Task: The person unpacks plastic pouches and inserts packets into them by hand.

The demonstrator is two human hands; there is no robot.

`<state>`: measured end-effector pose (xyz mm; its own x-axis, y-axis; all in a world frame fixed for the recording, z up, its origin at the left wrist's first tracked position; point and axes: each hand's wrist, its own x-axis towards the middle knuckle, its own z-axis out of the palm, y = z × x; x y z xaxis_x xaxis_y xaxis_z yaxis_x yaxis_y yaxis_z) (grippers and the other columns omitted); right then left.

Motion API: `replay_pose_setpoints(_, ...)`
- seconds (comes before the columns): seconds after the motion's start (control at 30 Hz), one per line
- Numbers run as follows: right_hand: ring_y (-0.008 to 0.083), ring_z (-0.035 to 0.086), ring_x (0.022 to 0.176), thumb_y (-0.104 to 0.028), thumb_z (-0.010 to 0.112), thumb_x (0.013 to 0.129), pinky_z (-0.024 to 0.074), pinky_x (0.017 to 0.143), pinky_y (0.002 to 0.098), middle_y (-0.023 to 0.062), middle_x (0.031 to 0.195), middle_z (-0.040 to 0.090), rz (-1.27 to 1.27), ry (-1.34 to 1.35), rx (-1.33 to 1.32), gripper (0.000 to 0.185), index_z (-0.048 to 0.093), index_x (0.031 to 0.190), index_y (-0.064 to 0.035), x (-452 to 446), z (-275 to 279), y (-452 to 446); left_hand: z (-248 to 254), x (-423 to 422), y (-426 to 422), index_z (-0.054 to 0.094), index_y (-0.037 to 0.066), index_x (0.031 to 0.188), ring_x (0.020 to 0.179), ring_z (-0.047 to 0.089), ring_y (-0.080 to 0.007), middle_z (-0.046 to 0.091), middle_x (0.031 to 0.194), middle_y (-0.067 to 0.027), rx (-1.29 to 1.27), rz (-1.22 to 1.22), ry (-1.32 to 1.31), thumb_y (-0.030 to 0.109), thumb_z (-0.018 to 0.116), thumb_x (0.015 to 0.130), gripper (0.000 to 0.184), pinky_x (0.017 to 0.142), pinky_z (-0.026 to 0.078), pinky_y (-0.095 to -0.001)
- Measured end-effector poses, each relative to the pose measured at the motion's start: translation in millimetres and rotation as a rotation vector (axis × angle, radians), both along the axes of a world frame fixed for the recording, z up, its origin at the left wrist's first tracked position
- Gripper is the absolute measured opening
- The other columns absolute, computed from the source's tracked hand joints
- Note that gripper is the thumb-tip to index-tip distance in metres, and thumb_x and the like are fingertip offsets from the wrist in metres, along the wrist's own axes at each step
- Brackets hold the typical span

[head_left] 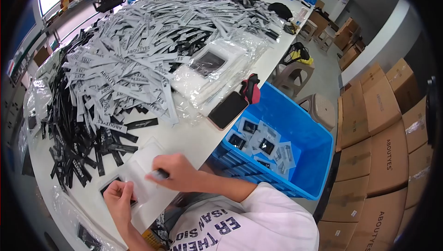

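Room: interior workspace; stacked brown cartons (369, 158) line the right side, with two ceiling lights lit beyond. One white bench (39, 158) carries a heap of black and pale printed strips (124, 57), too many to count. One blue bin (318, 158) stands beside the bench; at least four packets with black panels (266, 146) lie inside. On the bench: one plastic-wrapped stack (198, 75), one dark phone (227, 110) near the bin-side edge, one pink-and-black item (250, 89) just beside it.

The clear packet (146, 191) lies flat on the bench before the person, its long axis apparently slanting lower left to upper right; its black panel is toward the lower left. The left hand (119, 199) has its fingers pinched at the panel; the right hand (174, 172) has its fingers closed on a small dark object (161, 173) above the packet.
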<state>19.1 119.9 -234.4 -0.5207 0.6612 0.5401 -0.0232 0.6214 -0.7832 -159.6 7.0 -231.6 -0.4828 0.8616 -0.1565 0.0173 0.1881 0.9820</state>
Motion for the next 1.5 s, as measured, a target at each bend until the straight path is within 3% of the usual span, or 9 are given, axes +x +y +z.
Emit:
replay_pose_setpoints(0.27, 0.0141, 0.063, 0.065, -0.009, 0.072, 0.073, 0.0478, 0.057, 0.0274, 0.0097, 0.078, 0.066, 0.416, -0.031, -0.308, 0.032, 0.064, 0.104, -0.0033, -23.3, -6.9, -10.7, 18.1, 17.6, -9.3, 0.059, 0.001, 0.072, 0.059, 0.059, -0.0100, 0.064, 0.070, -0.0051, 0.139, -0.081, -0.140, -0.003, 0.068, 0.078, 0.011, 0.053, 0.046, -0.0213)
replay_pose_setpoints(0.53, 0.0189, 0.057, 0.051, -0.002, 0.072, 0.062, 0.0440, 0.049, 0.0263, 0.0099, 0.068, 0.062, -0.133, -0.118, 0.061, 0.027, 0.069, 0.089, -0.0047, -31.8, -1.0, -20.1, 2.1, 42.9, -4.8, 0.040, 0.004, 0.062, 0.042, 0.044, -0.0264, 0.043, 0.055, -0.0124, 0.271, 0.140, 0.911, -0.002, 0.065, 0.070, 0.026, 0.041, 0.034, -0.0332)
replay_pose_setpoints(0.67, 0.0170, 0.054, 0.049, 0.001, 0.067, 0.065, 0.0431, 0.049, 0.0258, 0.0089, 0.065, 0.060, -0.087, -0.093, 0.047, 0.022, 0.067, 0.086, -0.0027, -28.5, 10.4, -12.5, 11.2, 37.2, -7.4, 0.053, 0.005, 0.082, 0.072, 0.056, -0.0302, 0.057, 0.081, -0.0133, 0.419, 0.102, 1.031, 0.006, 0.074, 0.066, 0.026, 0.065, 0.045, -0.0385)
replay_pose_setpoints(0.73, 0.0159, 0.053, 0.049, 0.002, 0.065, 0.066, 0.0427, 0.049, 0.0255, 0.0080, 0.065, 0.059, 0.017, -0.158, -0.032, 0.018, 0.065, 0.084, -0.0018, -16.7, 17.5, -6.6, 42.3, 39.8, -5.0, 0.049, 0.001, 0.119, 0.106, 0.051, -0.0359, 0.051, 0.115, -0.0161, 0.346, 0.055, 1.255, 0.019, 0.082, 0.058, 0.072, 0.095, 0.035, -0.0532)
replay_pose_setpoints(0.87, 0.0118, 0.053, 0.056, -0.006, 0.061, 0.083, 0.0389, 0.047, 0.0240, 0.0094, 0.077, 0.060, 0.226, -0.019, -0.013, 0.007, 0.061, 0.082, 0.0005, -17.0, 25.7, 0.3, 34.2, 29.1, -5.2, 0.031, 0.000, 0.137, 0.120, 0.041, -0.0355, 0.041, 0.128, -0.0177, 0.291, -0.140, 1.136, 0.025, 0.086, 0.052, 0.104, 0.105, 0.024, -0.0572)
replay_pose_setpoints(1.07, 0.0136, 0.053, 0.065, -0.014, 0.054, 0.092, 0.0458, 0.058, 0.0276, 0.0045, 0.076, 0.055, -0.221, 0.271, -0.146, 0.017, 0.061, 0.084, -0.0012, 4.1, 43.8, -7.1, 27.0, 21.6, -4.9, 0.031, 0.001, 0.137, 0.114, 0.043, -0.0357, 0.044, 0.123, -0.0177, 0.238, -0.127, 1.010, 0.027, 0.087, 0.049, 0.107, 0.102, 0.029, -0.0521)
replay_pose_setpoints(1.2, 0.0167, 0.058, 0.074, -0.011, 0.061, 0.085, 0.0492, 0.068, 0.0282, 0.0117, 0.089, 0.060, -0.132, 0.113, 0.304, 0.010, 0.062, 0.085, -0.0012, 6.2, 52.6, -11.5, 25.8, 20.8, -2.2, 0.032, 0.001, 0.137, 0.112, 0.043, -0.0356, 0.044, 0.122, -0.0179, 0.214, -0.140, 0.952, 0.028, 0.087, 0.050, 0.107, 0.099, 0.031, -0.0483)
replay_pose_setpoints(1.37, 0.0166, 0.059, 0.084, 0.006, 0.068, 0.072, 0.0484, 0.077, 0.0262, 0.0121, 0.094, 0.061, 0.326, 0.188, -0.316, 0.041, 0.050, 0.108, -0.0013, -1.0, 19.4, -4.6, 28.7, 21.7, -4.4, 0.033, 0.001, 0.137, 0.109, 0.044, -0.0340, 0.045, 0.121, -0.0170, 0.258, -0.128, 0.934, 0.028, 0.087, 0.050, 0.106, 0.093, 0.032, -0.0457)
replay_pose_setpoints(1.5, 0.0123, 0.057, 0.078, 0.001, 0.078, 0.069, 0.0484, 0.073, 0.0250, 0.0090, 0.095, 0.058, 0.100, 0.124, -0.429, 0.055, 0.046, 0.114, -0.0019, -12.9, 13.4, -1.4, 27.4, 28.3, -5.4, 0.033, 0.002, 0.137, 0.108, 0.045, -0.0319, 0.045, 0.120, -0.0154, 0.244, -0.105, 1.047, 0.027, 0.086, 0.050, 0.105, 0.090, 0.030, -0.0453)
